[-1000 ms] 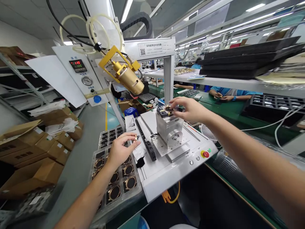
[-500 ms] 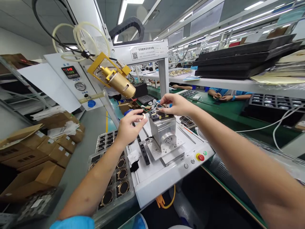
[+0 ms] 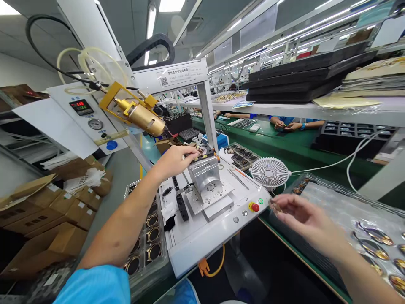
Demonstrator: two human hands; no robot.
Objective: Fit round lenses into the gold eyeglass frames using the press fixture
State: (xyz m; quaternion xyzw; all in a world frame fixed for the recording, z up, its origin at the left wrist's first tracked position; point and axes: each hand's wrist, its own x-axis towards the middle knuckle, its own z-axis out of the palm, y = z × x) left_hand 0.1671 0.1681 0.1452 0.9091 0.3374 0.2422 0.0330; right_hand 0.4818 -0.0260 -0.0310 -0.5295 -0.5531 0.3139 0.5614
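My left hand (image 3: 175,160) reaches over the white machine base (image 3: 202,236) and pinches a small ring part (image 3: 199,153) on top of the metal fixture block (image 3: 206,175). My right hand (image 3: 299,216) is pulled back to the right, low over the bench edge and blurred. Its fingertips pinch a small gold ring part (image 3: 274,206). A clear tray of gold rings (image 3: 152,249) lies left of the machine under my left forearm. Another tray of gold rings under plastic film (image 3: 373,238) lies to the right.
A gold dispenser head (image 3: 139,115) hangs above the fixture, with a white controller box (image 3: 85,114) behind. A small white fan (image 3: 268,172) and red stop button (image 3: 254,207) sit by the machine. Cardboard boxes (image 3: 47,211) pile at left. A co-worker's hands (image 3: 286,125) work across the green bench.
My left hand rose from the ring tray to the fixture top with a small part. My right hand left the fixture and swung down to the right with a ring part.
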